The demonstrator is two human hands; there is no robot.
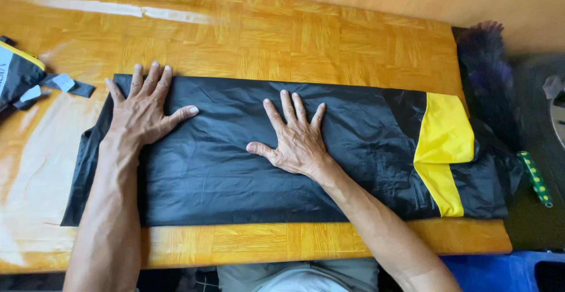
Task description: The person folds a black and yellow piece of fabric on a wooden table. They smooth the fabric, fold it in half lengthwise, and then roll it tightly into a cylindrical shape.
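Observation:
A black garment of thin shiny fabric [235, 168] with a yellow band [444, 133] at its right end lies folded into a long flat strip across the wooden table [282, 39]. My left hand [144, 106] rests flat, fingers spread, on the strip's far left corner. My right hand [294, 136] lies flat with fingers apart on the middle of the strip. Neither hand grips the fabric.
A black and yellow pouch with grey straps [20, 77] sits at the table's left edge. A dark purple fluffy thing [488, 74] and a green dotted stick [535, 177] lie beyond the table's right end. The garment's right end hangs over that edge.

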